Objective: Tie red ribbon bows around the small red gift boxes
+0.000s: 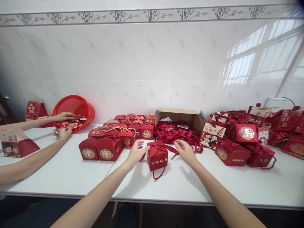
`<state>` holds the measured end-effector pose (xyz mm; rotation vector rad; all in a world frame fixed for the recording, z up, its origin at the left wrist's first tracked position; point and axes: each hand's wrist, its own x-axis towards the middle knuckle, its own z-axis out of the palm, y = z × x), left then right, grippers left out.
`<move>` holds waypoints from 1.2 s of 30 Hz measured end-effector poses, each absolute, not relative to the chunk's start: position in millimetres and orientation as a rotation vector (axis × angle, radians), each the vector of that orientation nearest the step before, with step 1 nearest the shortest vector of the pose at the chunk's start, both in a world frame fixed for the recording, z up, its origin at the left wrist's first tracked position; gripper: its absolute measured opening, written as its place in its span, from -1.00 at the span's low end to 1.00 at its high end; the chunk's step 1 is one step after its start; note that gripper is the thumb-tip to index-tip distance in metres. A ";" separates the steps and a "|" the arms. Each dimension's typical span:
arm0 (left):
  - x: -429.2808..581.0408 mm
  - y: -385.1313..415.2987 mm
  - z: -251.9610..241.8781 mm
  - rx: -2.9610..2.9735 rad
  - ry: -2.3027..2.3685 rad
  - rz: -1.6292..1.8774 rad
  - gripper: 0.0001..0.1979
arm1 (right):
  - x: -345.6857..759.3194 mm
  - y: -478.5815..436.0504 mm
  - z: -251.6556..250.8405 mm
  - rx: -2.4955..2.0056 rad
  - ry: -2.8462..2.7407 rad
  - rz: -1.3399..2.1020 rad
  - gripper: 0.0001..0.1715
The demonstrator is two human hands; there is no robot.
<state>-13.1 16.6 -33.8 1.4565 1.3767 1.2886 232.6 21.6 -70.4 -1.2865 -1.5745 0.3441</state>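
Observation:
A small red gift box (157, 158) with gold characters stands on the table before me, a red ribbon (155, 145) tied in a bow across its top. Its red cord handle (158, 175) hangs down the front. My left hand (136, 155) is at the box's left side, thumb and fingers apart, the thumb close to the bow. On the right, my right hand (186, 152) is open, its fingertips a little away from the box. A ribbon tail runs from the bow toward that hand; whether the fingers touch it is unclear.
Behind the box lies a cardboard carton (179, 111) of loose red ribbons (175, 131). Red boxes (109, 148) stand in rows to the left, and ribboned boxes (231, 152) are piled right. Far left, another person's hands (64, 134) work at a red basket (91, 112).

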 end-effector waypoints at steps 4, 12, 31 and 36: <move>8.7 16.1 -37.0 1.387 1.340 1.268 -0.56 | 193.9 19.3 -52.4 -1.227 -1.786 0.385 -0.53; 11.8 10.0 -37.3 1.350 1.309 1.237 -0.59 | 177.9 10.9 -27.6 -1.357 -2.006 0.258 -0.80; 1.4 -8.5 -39.8 1.560 1.312 0.940 -0.56 | 200.4 -15.0 -32.2 -1.401 -1.889 0.495 -0.71; 0.5 -6.9 -39.6 1.665 1.246 0.955 -0.60 | 205.5 -16.7 -35.6 -1.334 -1.802 0.881 -0.66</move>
